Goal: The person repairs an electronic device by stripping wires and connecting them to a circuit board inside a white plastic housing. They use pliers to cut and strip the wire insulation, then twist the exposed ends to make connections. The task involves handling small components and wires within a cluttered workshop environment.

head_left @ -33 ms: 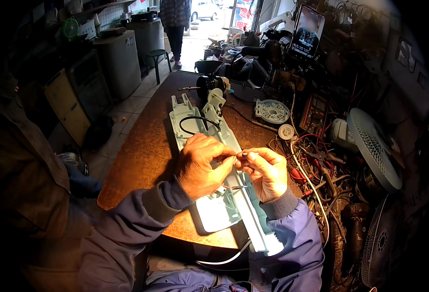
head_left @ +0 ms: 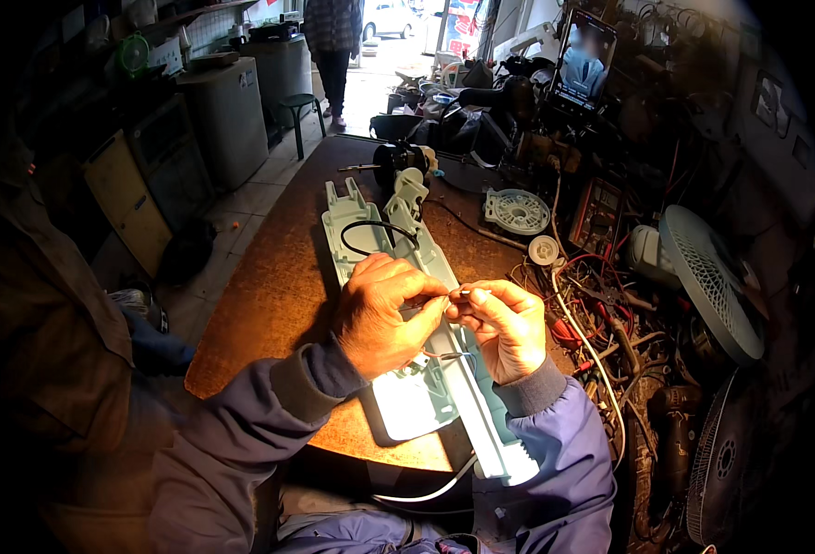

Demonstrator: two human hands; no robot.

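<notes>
My left hand (head_left: 384, 309) and my right hand (head_left: 504, 328) meet over the wooden table, both closed in a pinch. Between their fingertips runs a thin wire (head_left: 464, 293); its ends are mostly hidden by the fingers. Below them lies a long pale green plastic fan housing (head_left: 416, 406), its open side up, with thin wires (head_left: 444, 355) inside. A black cable (head_left: 375, 223) loops across its far end. Beyond that, a dark fan motor (head_left: 393, 164) with a metal shaft rests beside a pale plastic joint (head_left: 409, 189).
Right of the wooden table (head_left: 269, 277) are a round pale green cover (head_left: 516, 211), a small white knob (head_left: 543, 249), a multimeter (head_left: 597, 214), tangled wires (head_left: 601, 319) and a fan grille (head_left: 712, 282). A phone (head_left: 583, 60) stands at the back. Near the doorway stands a person (head_left: 333, 55).
The picture on the phone screen differs. My hands, the wire and the housing show no visible movement.
</notes>
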